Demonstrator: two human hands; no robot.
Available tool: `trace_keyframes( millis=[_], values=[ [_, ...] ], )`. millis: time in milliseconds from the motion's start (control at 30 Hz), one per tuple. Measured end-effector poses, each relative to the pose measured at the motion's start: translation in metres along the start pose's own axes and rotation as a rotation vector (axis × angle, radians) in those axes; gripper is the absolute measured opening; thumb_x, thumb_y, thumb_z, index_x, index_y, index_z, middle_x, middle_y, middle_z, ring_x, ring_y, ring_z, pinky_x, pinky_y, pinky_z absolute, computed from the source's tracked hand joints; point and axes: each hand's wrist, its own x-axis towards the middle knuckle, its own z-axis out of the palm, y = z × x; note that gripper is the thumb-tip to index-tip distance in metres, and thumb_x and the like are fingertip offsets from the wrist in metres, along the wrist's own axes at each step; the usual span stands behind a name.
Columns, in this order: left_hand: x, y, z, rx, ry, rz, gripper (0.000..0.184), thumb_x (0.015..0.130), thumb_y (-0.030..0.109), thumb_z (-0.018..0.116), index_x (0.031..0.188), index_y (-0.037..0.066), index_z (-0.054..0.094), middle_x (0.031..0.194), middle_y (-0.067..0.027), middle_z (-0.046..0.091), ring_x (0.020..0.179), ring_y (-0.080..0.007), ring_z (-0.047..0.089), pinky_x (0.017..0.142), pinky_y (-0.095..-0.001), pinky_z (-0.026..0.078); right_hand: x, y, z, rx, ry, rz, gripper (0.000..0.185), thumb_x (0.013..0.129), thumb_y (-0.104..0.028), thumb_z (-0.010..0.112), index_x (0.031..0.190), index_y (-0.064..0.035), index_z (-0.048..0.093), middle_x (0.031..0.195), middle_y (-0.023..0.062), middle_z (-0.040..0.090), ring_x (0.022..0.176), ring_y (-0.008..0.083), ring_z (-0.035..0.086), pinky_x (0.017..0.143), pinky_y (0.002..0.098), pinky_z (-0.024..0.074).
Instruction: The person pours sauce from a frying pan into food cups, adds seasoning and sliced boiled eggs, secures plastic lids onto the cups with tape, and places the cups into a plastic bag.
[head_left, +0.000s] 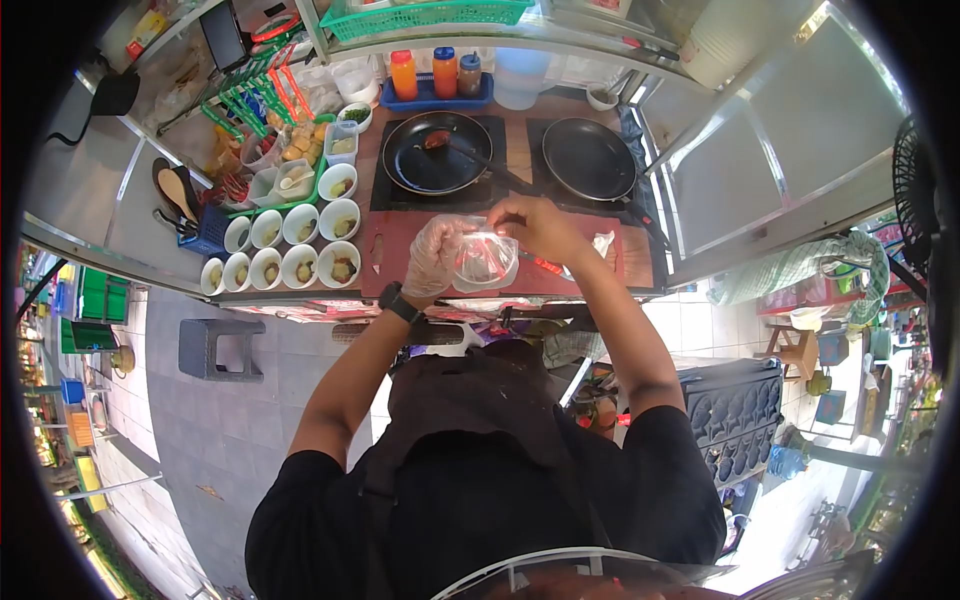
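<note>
My left hand (432, 258), in a clear plastic glove and with a dark watch at the wrist, grips one side of a clear plastic bag (486, 262) with red markings. The fingers of my bare right hand (538, 228) pinch at the bag's upper edge. Both hands are over a reddish-brown board (388, 228) at the counter's front. Close to my right forearm lies a thin red-and-white item (546, 265), partly hidden. Behind my hands, a black frying pan (420, 170) holds a red-tipped ladle (437, 140), its handle resting over the rim.
A second black pan (590, 160) stands at the right. Several white bowls (299, 267) with food line the counter's left. Sauce bottles (445, 73) stand in a blue tray (420, 103) at the back. Utensils fill a blue basket (207, 232). Glass panels enclose both sides.
</note>
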Motion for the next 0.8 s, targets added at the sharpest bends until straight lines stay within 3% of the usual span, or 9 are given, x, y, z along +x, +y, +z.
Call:
trace_keyframes(
  millis=[67,100,167,367,467,567,700,767,800],
  values=[
    [-0.010,-0.008,0.016,0.067,0.190,-0.087,0.026,0.114,0.028,0.052,0.109,0.003,0.058,0.114,-0.0145,0.073,0.104,-0.0244,0.071,0.095,-0.0395,0.056,-0.002,0.000,0.003,-0.298,0.039,-0.263,0.016,0.087,0.003,0.076,0.102,-0.0015,0.072,0.100,0.0104,0.074,0.094,0.0264,0.071,0.084,0.0385,0.0547],
    [-0.011,-0.010,0.019,0.067,0.189,-0.088,0.026,0.114,0.028,0.052,0.109,0.003,0.058,0.114,-0.0145,0.073,0.104,-0.0244,0.071,0.095,-0.0395,0.056,-0.002,-0.002,0.002,-0.298,0.039,-0.263,0.016,0.087,0.003,0.076,0.102,-0.0015,0.072,0.100,0.0104,0.074,0.094,0.0264,0.071,0.084,0.0385,0.0547],
    [-0.011,-0.014,0.023,0.074,0.244,0.050,0.027,0.114,0.029,0.052,0.109,0.003,0.058,0.114,-0.0148,0.073,0.102,-0.0238,0.071,0.094,-0.0399,0.056,-0.002,-0.007,0.000,-0.354,-0.012,-0.286,0.018,0.084,0.005,0.075,0.100,-0.0029,0.073,0.099,0.0133,0.072,0.096,0.0352,0.070,0.084,0.0425,0.0542],
    [0.003,-0.002,-0.004,0.004,-0.014,0.143,0.019,0.114,0.023,0.054,0.109,0.005,0.057,0.107,-0.0139,0.075,0.098,-0.0227,0.071,0.093,-0.0391,0.057,0.002,-0.001,-0.004,-0.438,0.020,-0.362,0.017,0.081,0.007,0.072,0.094,-0.0037,0.070,0.093,0.0117,0.069,0.093,0.0353,0.068,0.083,0.0436,0.0535],
    [0.003,-0.006,-0.013,-0.135,-0.105,0.059,0.020,0.114,0.023,0.054,0.106,0.005,0.055,0.097,-0.0107,0.074,0.092,-0.0217,0.072,0.088,-0.0386,0.058,0.003,0.013,-0.007,-0.605,0.063,-0.371,0.017,0.081,0.006,0.069,0.093,-0.0053,0.069,0.093,0.0106,0.068,0.096,0.0334,0.066,0.085,0.0431,0.0533],
    [0.000,-0.014,-0.024,0.060,-0.198,0.084,0.022,0.114,0.026,0.053,0.105,0.006,0.054,0.089,-0.0078,0.070,0.084,-0.0210,0.071,0.082,-0.0373,0.058,-0.003,0.019,-0.007,-0.673,0.041,-0.298,0.021,0.079,0.005,0.072,0.096,-0.0072,0.068,0.100,0.0086,0.066,0.105,0.0322,0.063,0.088,0.0440,0.0530],
    [0.003,-0.008,-0.027,0.057,-0.183,0.082,0.021,0.114,0.025,0.053,0.103,0.007,0.054,0.085,-0.0072,0.066,0.081,-0.0210,0.070,0.079,-0.0356,0.058,-0.009,0.020,0.003,-0.752,0.137,-0.355,0.019,0.080,0.002,0.071,0.095,-0.0077,0.067,0.100,0.0070,0.064,0.104,0.0317,0.061,0.089,0.0439,0.0525],
    [0.005,-0.008,-0.031,0.164,-0.214,0.028,0.015,0.109,0.021,0.058,0.105,0.006,0.057,0.087,-0.0119,0.068,0.083,-0.0302,0.071,0.076,-0.0392,0.057,-0.011,0.013,0.007,-0.839,0.221,-0.394,0.022,0.076,0.003,0.073,0.095,-0.0065,0.066,0.098,0.0076,0.064,0.103,0.0318,0.061,0.089,0.0435,0.0535],
    [0.007,-0.009,-0.030,0.166,-0.213,0.029,0.015,0.109,0.021,0.058,0.105,0.006,0.057,0.087,-0.0119,0.068,0.083,-0.0302,0.071,0.076,-0.0392,0.057,-0.010,0.008,0.003,-0.838,0.221,-0.397,0.022,0.076,0.003,0.073,0.095,-0.0065,0.066,0.098,0.0076,0.064,0.103,0.0318,0.061,0.089,0.0435,0.0535]
  ],
)
